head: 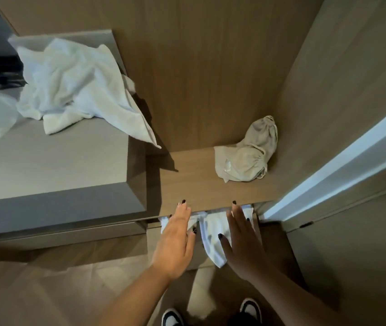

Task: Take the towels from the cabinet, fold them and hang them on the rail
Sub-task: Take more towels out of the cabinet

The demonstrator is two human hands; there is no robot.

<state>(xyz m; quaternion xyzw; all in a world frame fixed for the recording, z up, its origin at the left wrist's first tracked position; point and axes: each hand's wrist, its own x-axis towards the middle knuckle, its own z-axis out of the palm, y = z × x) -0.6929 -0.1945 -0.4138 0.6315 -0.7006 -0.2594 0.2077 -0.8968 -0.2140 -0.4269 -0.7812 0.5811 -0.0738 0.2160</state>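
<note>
Both hands flat, fingers straight: left hand [178, 234], right hand [242, 241] | white towel [213, 234] crumpled, hanging below shelf [187, 180]

Dim warm light, hard shadows, wide-angle edge distortion

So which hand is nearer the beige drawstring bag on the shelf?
Right. The right hand reaches under the shelf edge almost straight below the beige drawstring bag; the left hand is further to the left, at the white towel.
</note>
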